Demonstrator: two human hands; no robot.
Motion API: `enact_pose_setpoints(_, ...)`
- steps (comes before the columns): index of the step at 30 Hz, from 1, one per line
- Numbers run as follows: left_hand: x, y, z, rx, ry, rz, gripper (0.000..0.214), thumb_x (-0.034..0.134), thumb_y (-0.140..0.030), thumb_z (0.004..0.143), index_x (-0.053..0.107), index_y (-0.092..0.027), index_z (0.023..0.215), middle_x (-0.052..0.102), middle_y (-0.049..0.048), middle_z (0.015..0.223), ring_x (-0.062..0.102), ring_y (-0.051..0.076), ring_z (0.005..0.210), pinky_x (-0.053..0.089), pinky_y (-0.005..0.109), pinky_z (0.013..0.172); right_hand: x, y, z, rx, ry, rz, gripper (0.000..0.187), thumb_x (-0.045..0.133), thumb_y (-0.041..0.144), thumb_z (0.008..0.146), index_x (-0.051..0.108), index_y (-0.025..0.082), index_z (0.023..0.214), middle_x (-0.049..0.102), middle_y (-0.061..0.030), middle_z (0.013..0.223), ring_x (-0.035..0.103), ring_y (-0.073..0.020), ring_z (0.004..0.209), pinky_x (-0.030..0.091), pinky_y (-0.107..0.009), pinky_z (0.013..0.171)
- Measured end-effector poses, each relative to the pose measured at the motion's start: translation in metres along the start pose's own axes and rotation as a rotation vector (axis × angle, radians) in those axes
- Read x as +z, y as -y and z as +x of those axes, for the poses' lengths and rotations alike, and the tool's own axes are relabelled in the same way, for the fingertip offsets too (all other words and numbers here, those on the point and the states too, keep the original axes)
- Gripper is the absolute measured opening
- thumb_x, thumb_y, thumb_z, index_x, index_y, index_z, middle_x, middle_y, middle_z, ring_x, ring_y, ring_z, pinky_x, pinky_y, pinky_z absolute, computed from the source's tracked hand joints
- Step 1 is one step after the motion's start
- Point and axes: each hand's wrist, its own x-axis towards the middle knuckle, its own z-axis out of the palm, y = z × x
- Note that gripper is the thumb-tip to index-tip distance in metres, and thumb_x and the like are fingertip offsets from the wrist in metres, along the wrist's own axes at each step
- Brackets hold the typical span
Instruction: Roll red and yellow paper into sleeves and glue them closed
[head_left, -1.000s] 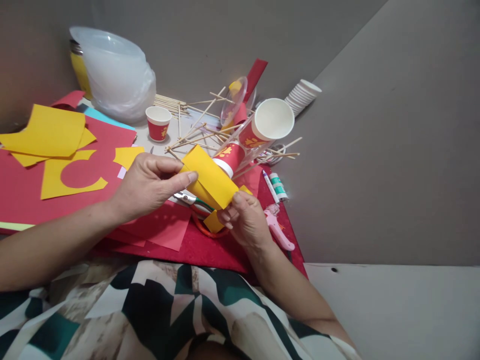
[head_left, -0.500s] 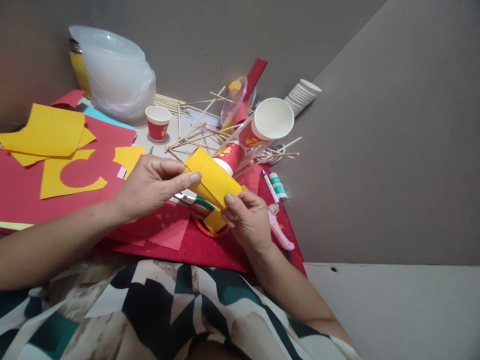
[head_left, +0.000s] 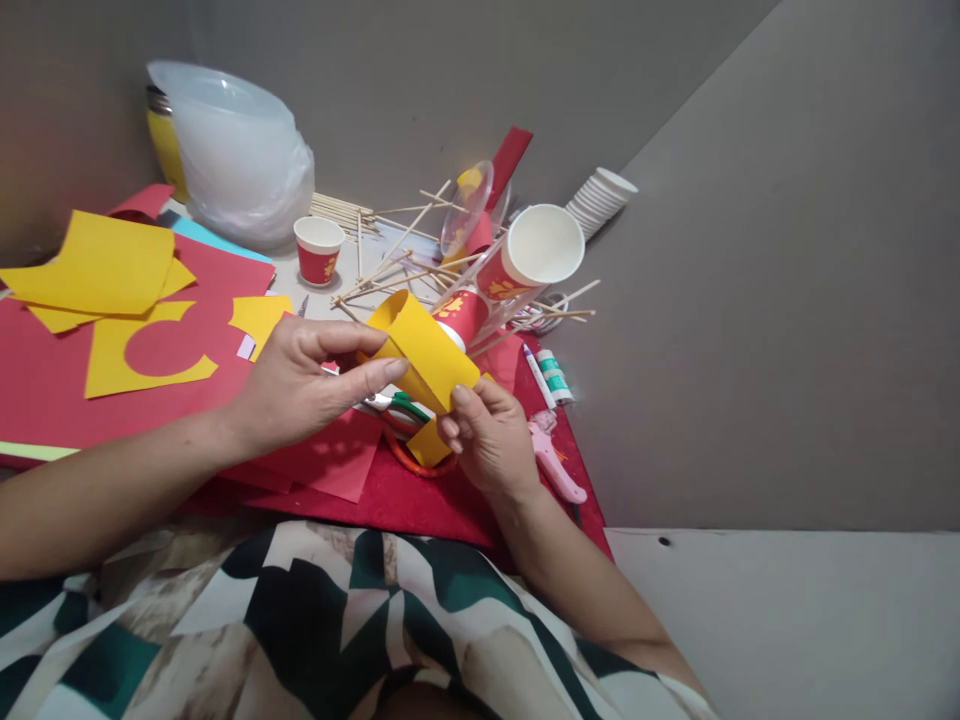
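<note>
A strip of yellow paper [head_left: 431,350], curled into a short tube, is held up between my two hands. My left hand [head_left: 307,370] has its thumb and fingers around the tube's left end, near the round opening. At the lower right end, my right hand [head_left: 491,425] pinches the paper between thumb and fingers. Below the tube lie scissors [head_left: 405,460] with green and orange handles, partly covered by the paper and my hands. A small yellow piece [head_left: 429,443] rests by the scissors' handle. Just behind the tube is a red and white paper cup [head_left: 465,312], lying tilted.
Yellow offcuts [head_left: 112,265] lie on red paper [head_left: 202,400] at left. A paper cup [head_left: 319,250] stands before a plastic-wrapped bowl stack [head_left: 240,160]. Wooden sticks [head_left: 397,265] spread across the middle. At right are a large cup [head_left: 544,245], a pink glue gun [head_left: 556,460] and a marker [head_left: 538,375].
The yellow tube's left end has opened into a rounder shape. My left thumb and fingers have spread slightly apart around it. My right hand keeps its pinch.
</note>
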Motion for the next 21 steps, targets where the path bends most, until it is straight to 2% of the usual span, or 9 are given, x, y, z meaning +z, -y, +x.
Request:
enact_pose_setpoints(3, 0.001, -0.001, -0.003, 0.1, -0.021, -0.039, 0.017, 0.074, -0.028, 0.08, 0.079, -0.018, 0.093, 0.075, 0.002, 0.074, 0.063, 0.011, 0.059, 0.052, 0.021, 0.058, 0.0, 0.002, 0.004, 0.03, 0.021, 0.068, 0.035, 0.082, 0.05, 0.069, 0.066, 0.021, 0.079, 0.059, 0.0063, 0.055, 0.044, -0.005, 0.037, 0.034, -0.016, 0.033)
enact_pose_setpoints(6, 0.003, 0.001, -0.007, 0.226, -0.034, -0.113, 0.027, 0.072, -0.02, 0.081, 0.076, -0.021, 0.108, 0.077, 0.0059, 0.098, 0.063, 0.009, 0.061, 0.054, 0.021, 0.062, 0.0, 0.007, 0.009, 0.076, 0.038, 0.164, 0.038, 0.085, 0.049, 0.063, 0.064, 0.021, 0.078, 0.066, 0.0051, 0.063, 0.047, -0.005, 0.038, 0.035, -0.015, 0.032)
enact_pose_setpoints(10, 0.004, 0.009, -0.008, 0.301, -0.13, -0.224, 0.051, 0.072, -0.016, 0.082, 0.064, -0.028, 0.131, 0.067, 0.0092, 0.127, 0.067, 0.012, 0.079, 0.058, 0.025, 0.073, -0.002, 0.014, 0.012, 0.176, 0.052, 0.305, 0.039, 0.089, 0.042, 0.057, 0.064, 0.022, 0.079, 0.067, 0.0078, 0.066, 0.037, -0.0014, 0.036, 0.034, -0.014, 0.034)
enact_pose_setpoints(12, 0.005, 0.014, -0.005, 0.309, -0.123, -0.261, 0.067, 0.076, -0.018, 0.08, 0.053, -0.035, 0.141, 0.061, 0.0084, 0.138, 0.068, 0.017, 0.095, 0.058, 0.029, 0.083, -0.004, 0.014, 0.012, 0.233, 0.057, 0.358, 0.036, 0.088, 0.038, 0.057, 0.062, 0.022, 0.077, 0.065, 0.0097, 0.064, 0.029, -0.0002, 0.034, 0.031, -0.014, 0.034)
enact_pose_setpoints(15, 0.009, 0.02, -0.001, 0.236, 0.071, -0.281, 0.091, 0.082, -0.025, 0.074, 0.036, -0.04, 0.151, 0.045, 0.0078, 0.154, 0.055, 0.026, 0.13, 0.052, 0.037, 0.102, -0.006, 0.01, 0.01, 0.316, 0.083, 0.393, 0.034, 0.085, 0.034, 0.058, 0.059, 0.022, 0.074, 0.062, 0.0112, 0.061, 0.017, 0.0006, 0.032, 0.022, -0.015, 0.032)
enact_pose_setpoints(17, 0.014, 0.024, -0.001, 0.138, 0.226, -0.31, 0.095, 0.084, -0.028, 0.072, 0.035, -0.034, 0.153, 0.046, 0.0104, 0.154, 0.047, 0.03, 0.138, 0.048, 0.04, 0.107, -0.006, 0.006, 0.008, 0.376, 0.147, 0.392, 0.036, 0.085, 0.037, 0.058, 0.058, 0.021, 0.074, 0.062, 0.0112, 0.059, 0.011, 0.0013, 0.032, 0.017, -0.016, 0.031)
enact_pose_setpoints(19, 0.023, 0.028, -0.002, 0.037, 0.356, -0.34, 0.085, 0.084, -0.032, 0.07, 0.046, -0.026, 0.146, 0.057, 0.0137, 0.142, 0.055, 0.031, 0.13, 0.052, 0.041, 0.102, -0.002, 0.005, 0.006, 0.437, 0.25, 0.371, 0.04, 0.086, 0.044, 0.058, 0.059, 0.02, 0.076, 0.061, 0.0107, 0.057, 0.009, 0.002, 0.031, 0.014, -0.016, 0.03)
enact_pose_setpoints(21, 0.032, 0.033, -0.006, -0.035, 0.438, -0.346, 0.066, 0.084, -0.033, 0.069, 0.06, -0.019, 0.129, 0.069, 0.0137, 0.124, 0.065, 0.03, 0.114, 0.055, 0.041, 0.095, 0.003, 0.005, 0.003, 0.467, 0.333, 0.339, 0.044, 0.086, 0.049, 0.059, 0.061, 0.019, 0.078, 0.06, 0.0107, 0.055, 0.008, 0.0025, 0.03, 0.013, -0.015, 0.03)
